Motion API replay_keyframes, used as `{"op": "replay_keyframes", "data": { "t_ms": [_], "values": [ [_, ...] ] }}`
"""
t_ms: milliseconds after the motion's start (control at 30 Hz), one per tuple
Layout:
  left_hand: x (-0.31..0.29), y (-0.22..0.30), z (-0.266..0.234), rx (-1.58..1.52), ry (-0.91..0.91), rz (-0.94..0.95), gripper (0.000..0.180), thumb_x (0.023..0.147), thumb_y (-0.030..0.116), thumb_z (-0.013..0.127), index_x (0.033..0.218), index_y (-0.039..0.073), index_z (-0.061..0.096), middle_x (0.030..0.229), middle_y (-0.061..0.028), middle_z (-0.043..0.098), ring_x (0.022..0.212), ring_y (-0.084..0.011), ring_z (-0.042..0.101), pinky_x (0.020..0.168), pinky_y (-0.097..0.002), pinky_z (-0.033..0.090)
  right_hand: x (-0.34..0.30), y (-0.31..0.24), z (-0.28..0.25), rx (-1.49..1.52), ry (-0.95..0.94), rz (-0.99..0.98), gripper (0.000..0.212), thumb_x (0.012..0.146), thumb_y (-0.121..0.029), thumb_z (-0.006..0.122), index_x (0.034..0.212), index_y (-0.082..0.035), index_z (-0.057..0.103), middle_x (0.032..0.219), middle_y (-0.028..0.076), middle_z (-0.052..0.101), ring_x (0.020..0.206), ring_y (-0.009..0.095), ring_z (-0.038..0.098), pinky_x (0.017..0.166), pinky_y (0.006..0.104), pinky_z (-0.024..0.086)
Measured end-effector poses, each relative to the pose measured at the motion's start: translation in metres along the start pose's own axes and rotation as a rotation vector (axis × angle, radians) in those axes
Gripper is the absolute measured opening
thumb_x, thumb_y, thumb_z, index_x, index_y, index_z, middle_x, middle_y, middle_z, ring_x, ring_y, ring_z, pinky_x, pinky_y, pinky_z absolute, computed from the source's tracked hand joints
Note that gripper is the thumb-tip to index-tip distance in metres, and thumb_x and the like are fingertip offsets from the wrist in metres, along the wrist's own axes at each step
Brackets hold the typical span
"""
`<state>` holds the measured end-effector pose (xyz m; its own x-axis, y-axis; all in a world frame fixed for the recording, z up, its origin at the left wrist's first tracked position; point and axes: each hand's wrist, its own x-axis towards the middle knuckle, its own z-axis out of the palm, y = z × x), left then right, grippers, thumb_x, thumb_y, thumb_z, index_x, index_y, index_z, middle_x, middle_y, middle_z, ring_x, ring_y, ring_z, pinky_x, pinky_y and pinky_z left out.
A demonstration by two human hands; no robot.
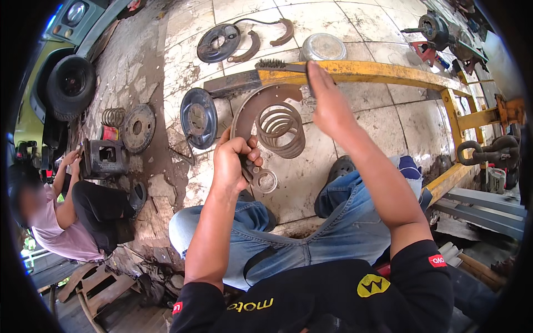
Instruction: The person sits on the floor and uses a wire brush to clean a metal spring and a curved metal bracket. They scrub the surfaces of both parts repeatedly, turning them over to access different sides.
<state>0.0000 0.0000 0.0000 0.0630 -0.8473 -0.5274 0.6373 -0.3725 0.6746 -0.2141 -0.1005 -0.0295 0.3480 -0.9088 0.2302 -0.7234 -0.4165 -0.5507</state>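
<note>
"Two hands are busy; what does each hold?"

"The left hand (230,158) is closed on the edge of a rusty curved metal plate (250,114), ahead of the person's knees. The right hand (331,105) is wrapped round the handle of a wire brush (271,64)."

"How is the brush best worked?"

"Its bristles look turned away from the plate, so rolling the wrist to lay them on the rust seems wise. Short strokes along the curve, clear of the left fingers, should suit. The coil spring (281,130) overlaps the plate in view; whether they touch cannot be told."

"And the surroundings?"

"Stained pale floor tiles (383,119), crossed by a yellow steel frame (388,75). Beyond it lie brake shoes (247,49). At left a co-worker (64,230) sits low, near a parked vehicle's wheel (70,86)."
</note>
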Motion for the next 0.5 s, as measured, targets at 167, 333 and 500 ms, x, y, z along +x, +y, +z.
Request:
{"op": "replay_keyframes", "data": {
  "t_ms": [167,333,500],
  "values": [
    [-0.009,-0.007,0.010,0.024,0.034,0.002,0.043,0.067,-0.009,0.042,0.108,0.000,0.047,0.078,-0.0121,0.050,0.054,-0.0180,0.048,0.047,-0.0350,0.042,-0.011,-0.022,0.026,-0.233,0.017,-0.372,0.061,0.086,0.005,0.047,0.145,0.001,0.032,0.153,0.021,0.033,0.143,0.034,0.030,0.117,0.0451,0.027],
    [-0.010,0.001,0.007,0.092,0.046,0.088,0.044,0.067,-0.009,0.042,0.110,-0.001,0.047,0.078,-0.0113,0.051,0.053,-0.0173,0.048,0.046,-0.0334,0.043,-0.002,0.005,0.021,-0.112,-0.119,0.074,0.064,0.086,0.004,0.045,0.148,0.003,0.028,0.155,0.023,0.028,0.144,0.038,0.027,0.118,0.0495,0.024],
    [-0.009,-0.004,0.017,0.121,0.062,0.074,0.046,0.067,-0.008,0.043,0.112,-0.001,0.048,0.077,-0.0111,0.052,0.053,-0.0171,0.049,0.045,-0.0327,0.044,-0.009,-0.038,0.032,-0.143,0.003,-0.395,0.069,0.083,0.011,0.039,0.149,0.000,0.026,0.157,0.021,0.025,0.146,0.037,0.024,0.120,0.0489,0.021]
  ]
}}
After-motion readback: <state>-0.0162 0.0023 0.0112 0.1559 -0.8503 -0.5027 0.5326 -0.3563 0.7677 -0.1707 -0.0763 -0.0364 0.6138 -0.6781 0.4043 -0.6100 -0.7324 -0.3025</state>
